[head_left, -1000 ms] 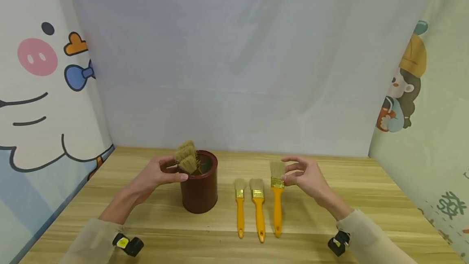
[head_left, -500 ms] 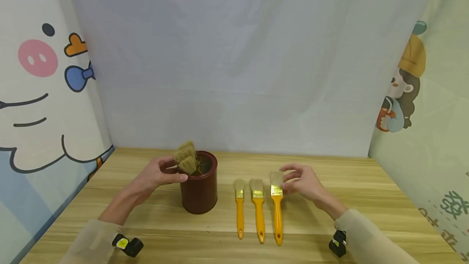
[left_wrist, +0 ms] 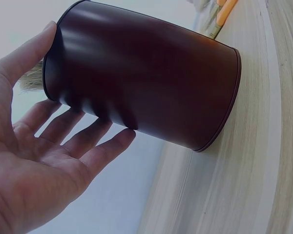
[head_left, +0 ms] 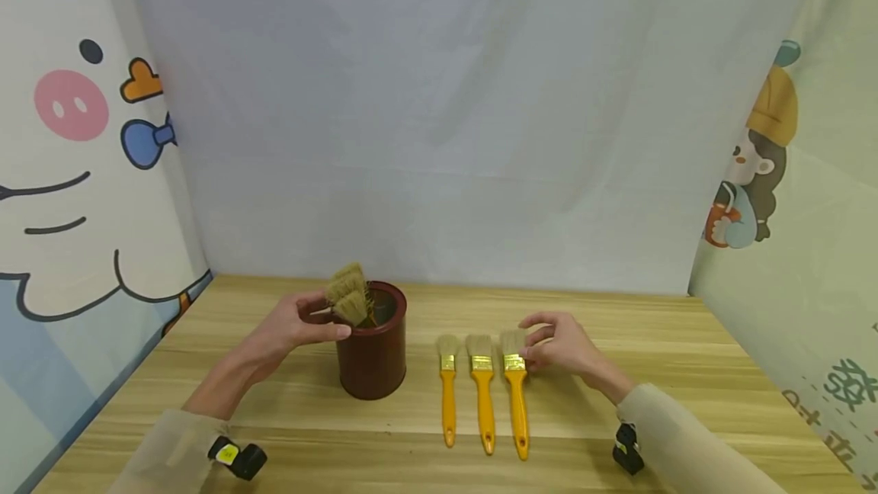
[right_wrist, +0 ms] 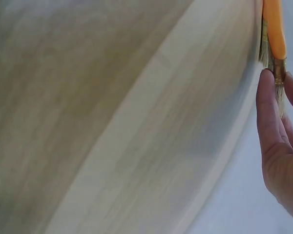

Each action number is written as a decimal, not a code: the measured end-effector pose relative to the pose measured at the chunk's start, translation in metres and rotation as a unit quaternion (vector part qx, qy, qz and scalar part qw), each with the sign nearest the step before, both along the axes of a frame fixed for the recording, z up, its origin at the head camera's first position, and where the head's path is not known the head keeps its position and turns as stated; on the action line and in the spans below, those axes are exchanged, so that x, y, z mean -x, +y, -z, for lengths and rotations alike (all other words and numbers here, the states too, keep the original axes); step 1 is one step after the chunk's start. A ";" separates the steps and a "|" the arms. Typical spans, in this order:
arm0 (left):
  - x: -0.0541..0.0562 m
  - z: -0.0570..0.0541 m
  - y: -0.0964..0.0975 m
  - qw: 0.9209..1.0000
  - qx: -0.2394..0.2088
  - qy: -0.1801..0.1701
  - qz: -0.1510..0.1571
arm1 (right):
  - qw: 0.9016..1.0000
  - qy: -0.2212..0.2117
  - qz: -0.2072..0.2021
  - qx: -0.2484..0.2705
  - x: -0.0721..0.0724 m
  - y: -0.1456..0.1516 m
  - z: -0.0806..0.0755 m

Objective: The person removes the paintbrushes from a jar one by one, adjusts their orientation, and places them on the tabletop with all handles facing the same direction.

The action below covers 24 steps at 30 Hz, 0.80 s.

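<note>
Gripping a dark red can [head_left: 373,368] near its rim, the left hand [head_left: 298,326] reaches in from the side in the head view; tufts of bristles [head_left: 351,305] stick up out of the can beside the fingers. To the right of the can, a thin brush [head_left: 449,406], a middle brush [head_left: 484,406] and a wide brush [head_left: 518,410] lie in a row on the table [head_left: 411,444] (orange handles toward the person), the right hand [head_left: 559,345] pinching the wide one near its metal band. In the left wrist view, thumb and spread fingers hold opposite sides of the can. In the right wrist view, thumb and fingers close about the wide brush, seen at the edge.
</note>
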<state>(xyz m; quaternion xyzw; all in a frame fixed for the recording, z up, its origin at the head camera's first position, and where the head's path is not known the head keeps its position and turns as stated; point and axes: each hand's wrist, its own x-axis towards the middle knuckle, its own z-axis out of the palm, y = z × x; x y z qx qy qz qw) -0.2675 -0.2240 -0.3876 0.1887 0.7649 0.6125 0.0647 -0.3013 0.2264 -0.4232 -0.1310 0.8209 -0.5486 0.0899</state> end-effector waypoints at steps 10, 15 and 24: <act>0.001 0.000 0.000 1.000 -0.001 -0.001 0.000 | 0.998 0.022 0.001 -0.060 0.007 0.000 0.004; 0.001 0.000 0.000 1.000 -0.001 0.000 0.001 | 0.996 0.032 0.005 -0.082 0.009 0.002 0.004; 0.002 0.000 -0.001 1.000 -0.003 -0.005 0.002 | 0.996 0.023 0.000 -0.086 0.009 0.004 0.003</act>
